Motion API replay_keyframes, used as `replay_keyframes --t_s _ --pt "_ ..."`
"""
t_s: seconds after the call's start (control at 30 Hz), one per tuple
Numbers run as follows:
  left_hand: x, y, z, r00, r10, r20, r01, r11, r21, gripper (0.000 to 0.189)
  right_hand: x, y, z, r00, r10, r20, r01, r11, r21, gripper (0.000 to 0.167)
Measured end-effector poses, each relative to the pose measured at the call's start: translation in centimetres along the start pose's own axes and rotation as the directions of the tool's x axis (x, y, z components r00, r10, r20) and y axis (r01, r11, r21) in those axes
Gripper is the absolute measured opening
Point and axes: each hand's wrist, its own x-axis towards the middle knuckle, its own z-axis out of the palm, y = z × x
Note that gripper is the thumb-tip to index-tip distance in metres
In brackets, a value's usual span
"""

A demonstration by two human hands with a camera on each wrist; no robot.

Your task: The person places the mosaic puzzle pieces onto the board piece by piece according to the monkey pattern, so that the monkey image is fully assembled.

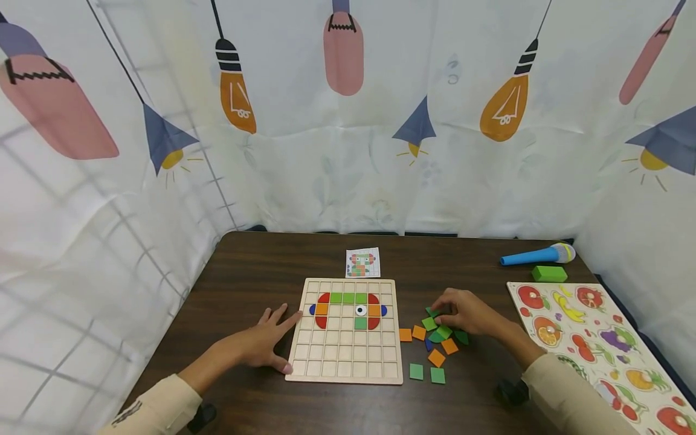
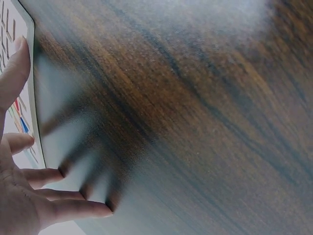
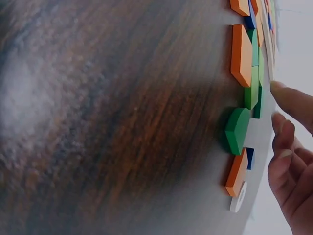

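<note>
The left hand lay spread, thumb and forefinger at the left edge of the gridded board, gripping nothing; the right hand bent over loose tiles, and whether it held any I could not tell. A careless knock there could have scattered the heap, a left-thumb push skewed the board. Pale on the dark table, it carried red, orange, green and blue pieces and 1 eye disc

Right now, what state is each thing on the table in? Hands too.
Grid board: flat, partly filled
Loose tiles: scattered, off the board
Left hand: fingers spread, touching the board's edge
Right hand: over the tiles, nothing visibly held
Picture card: flat, printed side up
Microphone: lying on its side
Green block: untouched
Fruit board: flat, pictures up
</note>
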Motion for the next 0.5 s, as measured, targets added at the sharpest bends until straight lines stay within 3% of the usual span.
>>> replay_keyframes --t_s 0.27,0.5 --pt "-0.08 -0.04 0.04 1.000 0.009 -0.009 -0.009 1.000 -0.008 0.112 0.10 0.18 0.13 0.999 0.028 -0.030 -0.029 0.999 -0.028 0.026" --pt "-0.01 -0.13 0.15 1.000 -0.002 -0.008 0.002 1.000 -0.005 0.112 0.10 -0.09 0.29 0.999 -0.026 0.018 0.026 0.999 -0.021 0.023"
